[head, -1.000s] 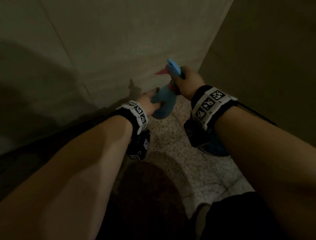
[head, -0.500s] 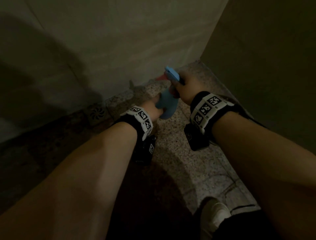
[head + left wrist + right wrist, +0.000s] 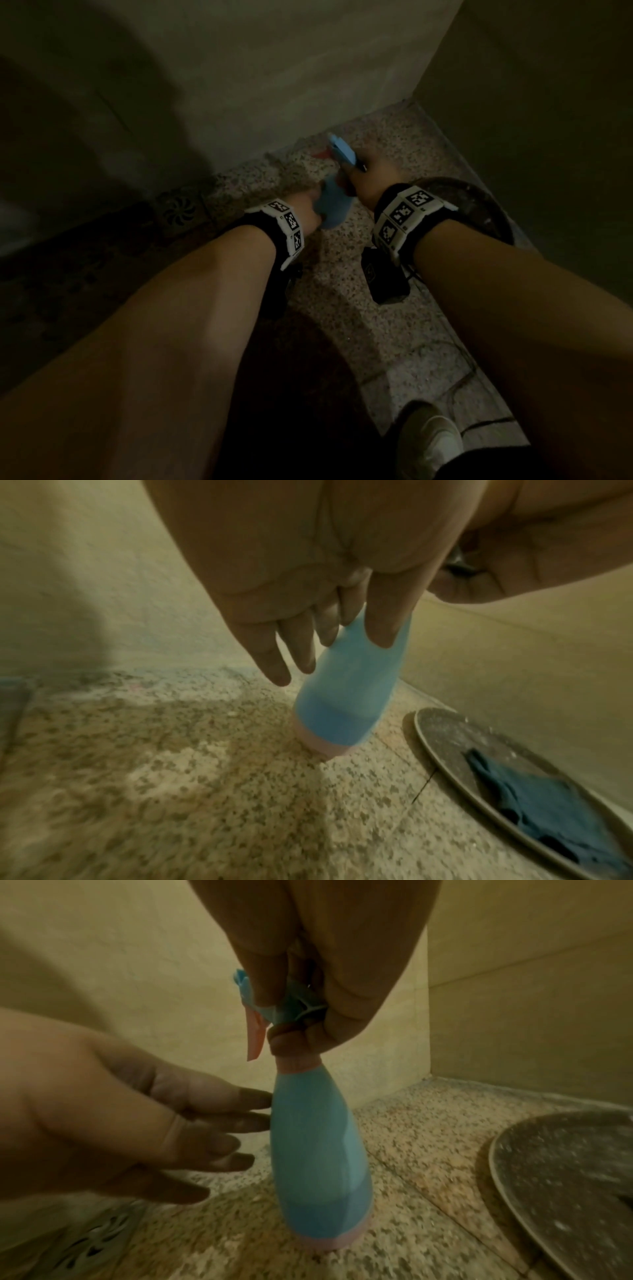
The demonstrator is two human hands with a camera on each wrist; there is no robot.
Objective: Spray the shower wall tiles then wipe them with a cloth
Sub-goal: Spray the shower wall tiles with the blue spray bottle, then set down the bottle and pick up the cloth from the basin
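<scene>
Setting down: the blue spray bottle [image 3: 318,1153] hangs just over the speckled floor [image 3: 404,1150], its pink base at or barely above the surface — contact can't be told from here.
Right hand: the right hand [image 3: 371,178] has its fingers [image 3: 291,1039] curled tight round the neck under the trigger head, carrying the weight.
Left hand: the left hand [image 3: 113,1110] is relaxed and straight, fingers [image 3: 387,626] resting lightly against the side of the body, steadying, not clasping.
Tip risk: the bottle is tall with a narrow foot and leans in the left wrist view; let go before the base sits flat and it likely topples and rolls toward the floor drain [image 3: 176,210].
Trigger risk: the pink trigger [image 3: 255,1034] sits right beside the curled fingers; a squeeze now would probably mist the floor, not the wall tiles [image 3: 291,75].
Slip risk: the floor looks blotchy, maybe wet; the shoe [image 3: 431,442] stands close.
Cloth: the blue cloth [image 3: 548,807] lies in the round dark basin [image 3: 445,734] by the right wall, near the bottle; a careless reach across could knock the bottle over.
</scene>
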